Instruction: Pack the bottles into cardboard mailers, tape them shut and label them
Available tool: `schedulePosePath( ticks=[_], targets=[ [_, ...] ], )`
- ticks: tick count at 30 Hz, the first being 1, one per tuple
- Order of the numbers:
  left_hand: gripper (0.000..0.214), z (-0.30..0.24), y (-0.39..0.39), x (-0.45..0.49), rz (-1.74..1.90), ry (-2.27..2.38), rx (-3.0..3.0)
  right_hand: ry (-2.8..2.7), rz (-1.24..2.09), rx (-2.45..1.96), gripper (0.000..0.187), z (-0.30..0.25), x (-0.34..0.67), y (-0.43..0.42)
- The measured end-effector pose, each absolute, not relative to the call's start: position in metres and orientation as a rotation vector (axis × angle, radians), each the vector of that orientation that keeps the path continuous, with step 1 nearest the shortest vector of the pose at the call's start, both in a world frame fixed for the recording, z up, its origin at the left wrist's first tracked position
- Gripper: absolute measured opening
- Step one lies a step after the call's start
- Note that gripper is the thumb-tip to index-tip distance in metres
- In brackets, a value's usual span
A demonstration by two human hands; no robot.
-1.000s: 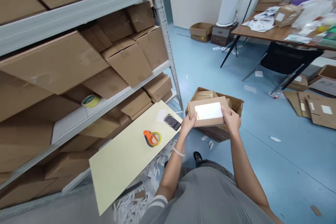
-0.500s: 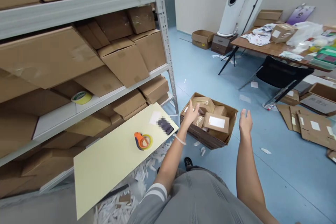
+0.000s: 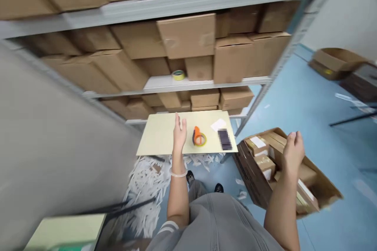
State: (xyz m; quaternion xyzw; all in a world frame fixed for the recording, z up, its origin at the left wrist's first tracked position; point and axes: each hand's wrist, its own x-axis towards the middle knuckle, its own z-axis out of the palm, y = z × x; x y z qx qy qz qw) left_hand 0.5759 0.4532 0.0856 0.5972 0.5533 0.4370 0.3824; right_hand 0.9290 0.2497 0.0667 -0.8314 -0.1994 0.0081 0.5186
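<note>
My left hand (image 3: 179, 135) is held up in front of the pale yellow table (image 3: 159, 133), open, with thumb and fingers apart and nothing in it. Just right of it on the table lies an orange tape dispenser (image 3: 197, 135) with a roll of yellow tape. Further right are a white slip of paper (image 3: 218, 124) and a dark phone (image 3: 225, 139), its screen blurred out. My right hand (image 3: 293, 151) hovers over the big open carton (image 3: 250, 176), also empty, with its fingers extended. Inside that carton are several small taped parcels (image 3: 265, 164) with white labels.
A metal shelf rack (image 3: 206, 0) full of cardboard boxes stands ahead, with a yellow tape roll (image 3: 178, 75) on its middle shelf. White paper strips (image 3: 144, 196) litter the floor at left. An open box (image 3: 335, 62) sits at far right. Another table corner (image 3: 67, 227) shows lower left.
My view has swung left, so the rack and table now face me and the carton appears at right. My left hand has gone from over the carton to the table. Both hands stay empty.
</note>
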Motion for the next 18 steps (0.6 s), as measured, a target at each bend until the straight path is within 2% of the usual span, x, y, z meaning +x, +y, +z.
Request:
schedulePosePath(
  ticks=[5,8,18],
  targets=[
    [0.075,0.115,0.408,0.42,1.579,1.854,1.289,-0.85,0.146,-1.734,0.077,0.088,0.841,0.359],
    [0.074,0.12,0.368,0.356,1.732,2.067,1.138,-1.04,0.248,-1.528,0.072,0.095,0.768,0.41],
    [0.074,0.096,0.243,0.239,1.952,2.405,0.542,-1.462,0.476,-1.041,0.056,0.113,0.58,0.481]
  ],
)
